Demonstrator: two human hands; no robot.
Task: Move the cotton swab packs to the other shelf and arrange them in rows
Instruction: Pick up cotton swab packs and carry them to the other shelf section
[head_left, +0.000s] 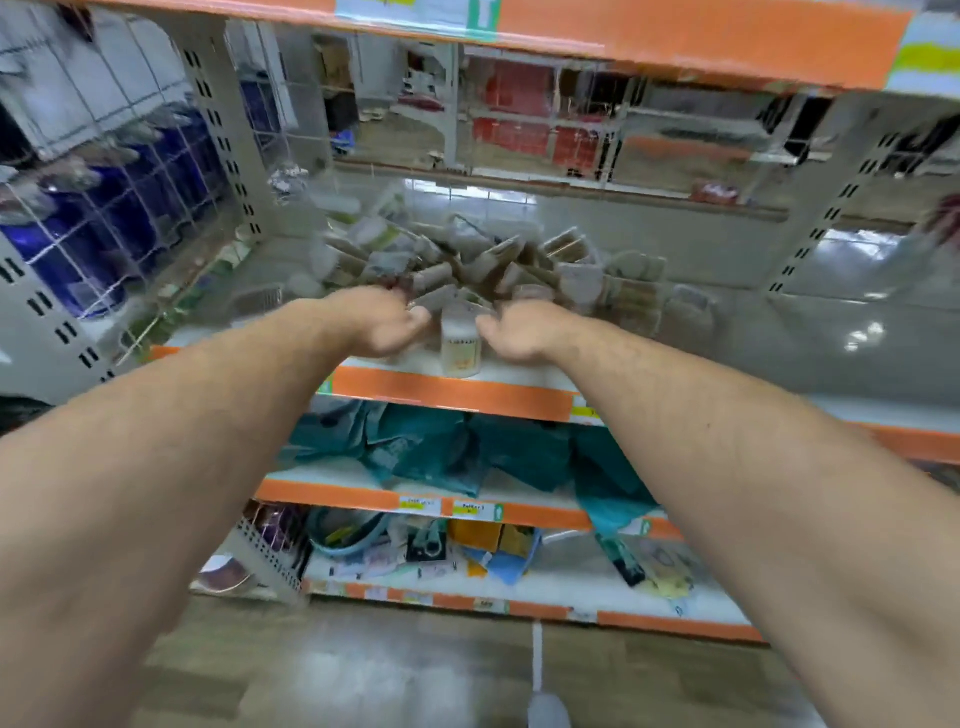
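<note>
A loose heap of cotton swab packs (483, 265), beige and grey, lies on the white shelf with the orange front strip (452, 392). One upright clear tub with a white lid (461, 340) stands at the shelf's front edge. My left hand (382, 325) and my right hand (519, 330) reach in on either side of that tub, at the near foot of the heap. Their fingers curl toward the packs. The frame is blurred, so I cannot tell whether either hand grips a pack.
Teal bags (467, 452) fill the shelf below. Mixed small goods (467, 551) lie on the lowest shelf. An orange-edged shelf (675, 36) hangs overhead. A wire grid panel with blue items (104, 218) stands at left. Perforated uprights (831, 218) frame the bay.
</note>
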